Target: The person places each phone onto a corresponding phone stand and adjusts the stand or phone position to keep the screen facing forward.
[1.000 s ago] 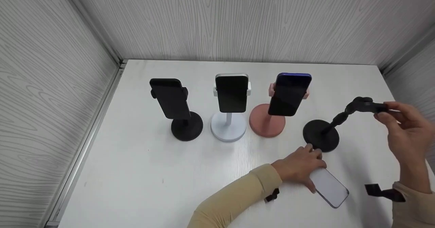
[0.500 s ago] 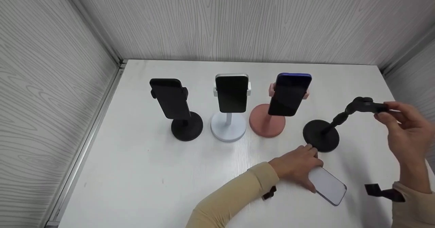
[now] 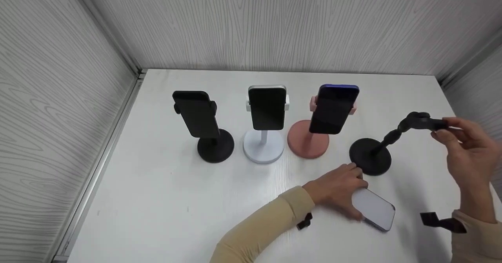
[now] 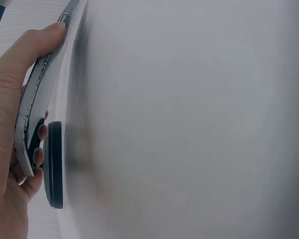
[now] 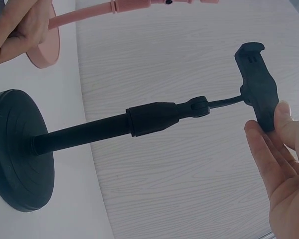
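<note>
My left hand (image 3: pixel 339 190) grips a pale-faced smartphone (image 3: pixel 375 209) by its edges, thumb on the near side and fingers on the far side. In the left wrist view the phone (image 4: pixel 32 107) is tilted and close over the table, with the dark round base (image 4: pixel 54 164) just beyond the fingers. At the right, my right hand (image 3: pixel 472 149) pinches one end of the clamp (image 3: pixel 423 122) on a black phone stand (image 3: pixel 370 156). The right wrist view shows that clamp (image 5: pixel 259 84) holding no phone, its hooked end pointing away from my thumb and fingers.
Three more stands stand in a row to the left: a black one (image 3: pixel 215 146), a white one (image 3: pixel 263 147) and a pink one (image 3: pixel 308 139). Each bears a dark-screened phone. Wood-grain panels (image 3: pixel 251 28) close off the back and sides of the white table (image 3: pixel 157 200).
My left hand has drawn the phone a little to the left, and its near end has lifted and turned slightly. My right hand and the black stand stay where they were.
</note>
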{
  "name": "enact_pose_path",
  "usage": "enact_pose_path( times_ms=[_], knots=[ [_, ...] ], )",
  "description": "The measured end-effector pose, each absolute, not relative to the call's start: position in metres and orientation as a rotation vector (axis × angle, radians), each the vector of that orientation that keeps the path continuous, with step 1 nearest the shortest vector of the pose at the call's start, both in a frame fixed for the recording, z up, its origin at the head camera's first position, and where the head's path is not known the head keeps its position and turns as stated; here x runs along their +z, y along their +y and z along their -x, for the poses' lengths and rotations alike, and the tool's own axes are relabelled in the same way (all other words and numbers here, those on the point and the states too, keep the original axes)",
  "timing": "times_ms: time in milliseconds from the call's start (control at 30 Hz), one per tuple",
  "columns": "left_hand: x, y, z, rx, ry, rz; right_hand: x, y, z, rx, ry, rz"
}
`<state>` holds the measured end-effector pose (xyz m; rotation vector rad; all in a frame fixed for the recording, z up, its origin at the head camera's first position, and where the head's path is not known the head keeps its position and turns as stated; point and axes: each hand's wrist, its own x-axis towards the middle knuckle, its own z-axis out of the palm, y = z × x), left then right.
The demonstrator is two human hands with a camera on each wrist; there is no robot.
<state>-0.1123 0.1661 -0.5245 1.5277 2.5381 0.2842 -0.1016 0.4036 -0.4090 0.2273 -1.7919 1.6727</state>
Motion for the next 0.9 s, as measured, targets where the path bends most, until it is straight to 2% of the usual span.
enact_pose_path(
  times_ms=[467,900],
  knots=[
    [-0.508,0.142,0.125,0.418,2.613,-1.455,-0.409,0.402,0.097,1.724,-1.74,-0.283],
    [-0.486,0.114,0.132,0.551,2.684,-1.506,-0.416,0.399,0.077,1.268,-1.97,-0.137]
  ],
)
